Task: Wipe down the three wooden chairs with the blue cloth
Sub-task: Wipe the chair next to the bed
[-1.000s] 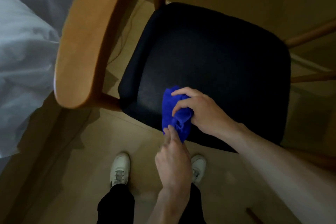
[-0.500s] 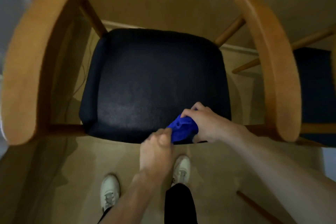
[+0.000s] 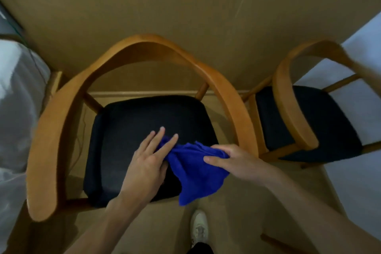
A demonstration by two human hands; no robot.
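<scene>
Directly below my head camera stands a wooden armchair with a curved, bent-wood back rail [image 3: 68, 121] and a black padded seat [image 3: 127, 130]. My left hand [image 3: 147, 163] lies over the front half of that seat with its fingers straight and spread, and the fingertips [image 3: 162, 129] point toward the chair's back. One corner of the bright blue cloth [image 3: 195, 173] runs under those straight fingers, so this hand presses on it rather than clamps it. My right hand [image 3: 233, 161] is at the seat's front right corner, just inside the armrest, with thumb and fingers closed round the cloth's other end. Between my two hands the cloth is stretched loosely, and its free part hangs down past the seat's front edge. A second wooden chair with a dark seat [image 3: 292, 109] stands just beside the first on my right. White fabric [image 3: 18, 97] fills the left edge of the view. One of my white shoes [image 3: 199, 226] shows on the tan floor [image 3: 165, 6] below the hanging cloth.
</scene>
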